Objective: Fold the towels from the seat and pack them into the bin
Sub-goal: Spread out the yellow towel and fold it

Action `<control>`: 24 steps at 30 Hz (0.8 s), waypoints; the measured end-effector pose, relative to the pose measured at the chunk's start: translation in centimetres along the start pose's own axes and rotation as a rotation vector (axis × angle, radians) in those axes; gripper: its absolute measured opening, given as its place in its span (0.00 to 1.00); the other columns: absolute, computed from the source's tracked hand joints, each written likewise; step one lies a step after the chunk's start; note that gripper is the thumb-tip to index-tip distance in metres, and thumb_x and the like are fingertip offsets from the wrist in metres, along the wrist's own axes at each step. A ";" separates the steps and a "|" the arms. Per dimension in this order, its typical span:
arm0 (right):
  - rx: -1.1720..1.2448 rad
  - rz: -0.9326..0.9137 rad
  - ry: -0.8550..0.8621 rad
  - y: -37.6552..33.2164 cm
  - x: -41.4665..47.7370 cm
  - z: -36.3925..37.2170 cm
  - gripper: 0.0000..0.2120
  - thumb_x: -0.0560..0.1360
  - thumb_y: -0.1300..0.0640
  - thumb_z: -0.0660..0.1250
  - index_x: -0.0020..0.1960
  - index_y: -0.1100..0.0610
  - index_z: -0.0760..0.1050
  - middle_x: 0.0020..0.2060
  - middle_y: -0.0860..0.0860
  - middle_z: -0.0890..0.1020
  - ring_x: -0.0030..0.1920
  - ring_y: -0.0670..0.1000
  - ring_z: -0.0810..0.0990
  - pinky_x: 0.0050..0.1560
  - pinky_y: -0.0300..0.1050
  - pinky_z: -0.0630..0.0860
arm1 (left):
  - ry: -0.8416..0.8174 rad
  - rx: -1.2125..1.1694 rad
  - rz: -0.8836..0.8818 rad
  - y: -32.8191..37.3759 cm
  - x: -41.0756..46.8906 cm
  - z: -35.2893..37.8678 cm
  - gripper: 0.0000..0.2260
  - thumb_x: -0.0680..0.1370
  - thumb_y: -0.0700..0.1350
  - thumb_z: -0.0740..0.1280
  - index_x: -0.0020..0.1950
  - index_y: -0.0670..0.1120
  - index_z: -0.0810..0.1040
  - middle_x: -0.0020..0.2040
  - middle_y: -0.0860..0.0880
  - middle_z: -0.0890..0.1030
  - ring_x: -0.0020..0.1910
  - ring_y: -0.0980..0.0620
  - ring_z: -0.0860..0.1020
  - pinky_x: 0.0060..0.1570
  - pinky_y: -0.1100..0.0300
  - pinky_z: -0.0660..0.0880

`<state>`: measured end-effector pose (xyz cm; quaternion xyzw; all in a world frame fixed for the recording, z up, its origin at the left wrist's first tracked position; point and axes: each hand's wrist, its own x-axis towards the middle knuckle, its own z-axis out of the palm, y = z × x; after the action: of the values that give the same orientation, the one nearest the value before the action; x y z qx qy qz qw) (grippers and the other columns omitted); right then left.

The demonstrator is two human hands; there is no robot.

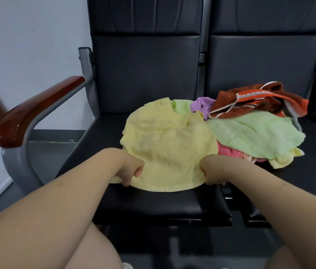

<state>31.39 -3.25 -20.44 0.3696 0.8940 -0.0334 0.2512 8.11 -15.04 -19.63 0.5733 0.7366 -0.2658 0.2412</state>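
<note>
Hands (left (132, 171), right (210, 172)) pinch yellow towel (168, 140) corners.

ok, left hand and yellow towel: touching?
Touching. The head view shows the left hand with its fingers curled round the near left corner of the yellow towel, no gap between them.

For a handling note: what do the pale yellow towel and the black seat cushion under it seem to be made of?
The pale yellow towel: soft woven or terry cloth, probably cotton, matt; it creases and shows a stitched hem. The black seat cushion: smooth leather or vinyl, faint sheen; which one is unclear.
</note>
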 end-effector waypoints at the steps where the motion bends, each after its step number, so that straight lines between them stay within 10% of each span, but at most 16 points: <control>1: 0.034 -0.017 0.016 0.3 0.0 0.0 0.04 0.74 0.59 0.65 0.45 0.60 0.75 0.41 0.54 0.80 0.38 0.53 0.79 0.35 0.44 0.75 | 0.030 0.013 0.014 0.0 -0.1 0.1 0.13 0.75 0.38 0.67 0.55 0.49 0.70 0.53 0.50 0.74 0.40 0.53 0.70 0.38 0.62 0.68; 8: 0.332 -0.020 0.427 4.1 -1.8 -4.0 0.06 0.75 0.54 0.68 0.42 0.50 0.72 0.41 0.46 0.76 0.44 0.52 0.76 0.42 0.44 0.69 | 0.218 -0.143 0.050 -3.0 -0.6 -1.2 0.01 0.78 0.44 0.65 0.47 0.48 0.74 0.46 0.50 0.76 0.40 0.51 0.72 0.42 0.57 0.70; 17: 0.774 0.062 0.945 5.1 -0.3 -5.9 0.10 0.78 0.66 0.59 0.43 0.55 0.75 0.43 0.52 0.80 0.29 0.52 0.82 0.28 0.42 0.75 | 0.979 -0.561 0.134 -6.1 -0.3 -2.4 0.16 0.82 0.38 0.59 0.42 0.55 0.78 0.49 0.52 0.72 0.46 0.48 0.74 0.48 0.54 0.74; 21: 0.483 -0.081 0.829 4.5 -0.6 -6.1 0.17 0.72 0.72 0.62 0.34 0.53 0.79 0.46 0.52 0.81 0.46 0.54 0.80 0.51 0.50 0.77 | 1.014 -0.506 0.114 -6.6 0.5 -1.7 0.12 0.81 0.39 0.63 0.56 0.55 0.82 0.54 0.52 0.72 0.52 0.51 0.74 0.54 0.55 0.74; 24: 0.218 -0.123 0.506 4.1 0.0 -4.2 0.17 0.72 0.71 0.63 0.34 0.51 0.79 0.45 0.50 0.80 0.48 0.55 0.80 0.53 0.49 0.77 | 0.742 -0.406 0.096 -6.8 1.0 -0.4 0.13 0.80 0.39 0.65 0.46 0.58 0.80 0.53 0.51 0.75 0.52 0.50 0.76 0.55 0.53 0.75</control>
<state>32.39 0.75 -16.32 0.3359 0.9402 -0.0514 -0.0238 1.25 -15.40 -19.25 0.6046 0.7833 0.1204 0.0799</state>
